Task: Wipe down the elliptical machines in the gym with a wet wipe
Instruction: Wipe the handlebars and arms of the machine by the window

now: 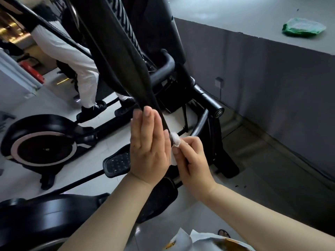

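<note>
Gym room: a pale glossy floor [45,98] is running under the machines, and a grey ledge [253,69] is rising at the right, with a green packet [303,27] lying on its top at the far right.

Item: elliptical machine, black. Its swing arm [116,51] is slanting down from the far left to near centre.

Left grip [148,147]: lying flat against the arm's left side, fingers straight and together, enclosing nothing, apparently bracing it.

Right grip [192,160]: pinching the wet wipe [176,140] between thumb and fingertips and pressing it to the arm's right side, just beside the left little finger.

Wipe: white, small, crumpled into a wad, and partly hiding under the fingers. Dampness is not showing.

Risks, as judged: a hard stroke could be setting the arm swinging, nipping the flat fingers. The small wad could be slipping from the pinch, or drying before the remaining machines are getting covered
</note>
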The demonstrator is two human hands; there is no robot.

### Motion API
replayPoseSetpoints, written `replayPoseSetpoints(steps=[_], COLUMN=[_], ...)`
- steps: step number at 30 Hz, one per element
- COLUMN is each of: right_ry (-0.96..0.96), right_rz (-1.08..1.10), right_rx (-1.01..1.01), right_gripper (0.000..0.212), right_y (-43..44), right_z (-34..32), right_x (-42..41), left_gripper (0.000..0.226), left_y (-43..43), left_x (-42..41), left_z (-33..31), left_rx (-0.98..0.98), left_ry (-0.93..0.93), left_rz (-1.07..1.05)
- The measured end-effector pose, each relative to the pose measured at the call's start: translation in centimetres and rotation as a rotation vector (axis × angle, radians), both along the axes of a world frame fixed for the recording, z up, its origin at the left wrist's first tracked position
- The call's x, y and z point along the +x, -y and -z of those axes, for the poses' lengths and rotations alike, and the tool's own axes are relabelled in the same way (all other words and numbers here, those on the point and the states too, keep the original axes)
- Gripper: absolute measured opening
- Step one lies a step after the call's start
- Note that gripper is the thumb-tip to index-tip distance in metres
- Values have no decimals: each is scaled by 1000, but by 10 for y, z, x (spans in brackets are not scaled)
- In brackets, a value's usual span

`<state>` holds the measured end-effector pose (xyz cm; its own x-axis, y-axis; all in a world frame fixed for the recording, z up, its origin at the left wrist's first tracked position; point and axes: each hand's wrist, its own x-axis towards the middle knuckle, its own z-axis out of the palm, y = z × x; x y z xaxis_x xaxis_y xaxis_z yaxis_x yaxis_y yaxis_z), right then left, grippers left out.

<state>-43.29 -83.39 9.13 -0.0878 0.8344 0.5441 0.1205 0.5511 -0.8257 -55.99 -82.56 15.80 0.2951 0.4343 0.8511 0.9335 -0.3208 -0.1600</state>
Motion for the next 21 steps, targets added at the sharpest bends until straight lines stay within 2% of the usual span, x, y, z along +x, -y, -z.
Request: replayPoseSetpoints(steps=[3,6,9,14,17,21], right_ry=[-41,-7,24,-57,-25,114], right_rz=[7,-12,-23,19,32,34], right_rx=[86,115,131,177,186,84], right_gripper=[26,29,32,33,34,26], right_y=[-6,-11,-13,-19,-17,-9], right_z=[-26,-22,-19,-50,-27,16], right_x=[-4,-5,0,-10,-11,2], left_gripper=[65,65,65,64,63,64], left_y=[-7,-6,-4,-5,-6,-4], left_x=[1,3,2,1,0,-2], left_z=[-14,-17,-14,-13,-12,-8], left_rx=[8,-17,-38,-71,-58,-84], left_ry=[114,174,187,210,206,229], left_rz=[98,135,156,206,239,266])
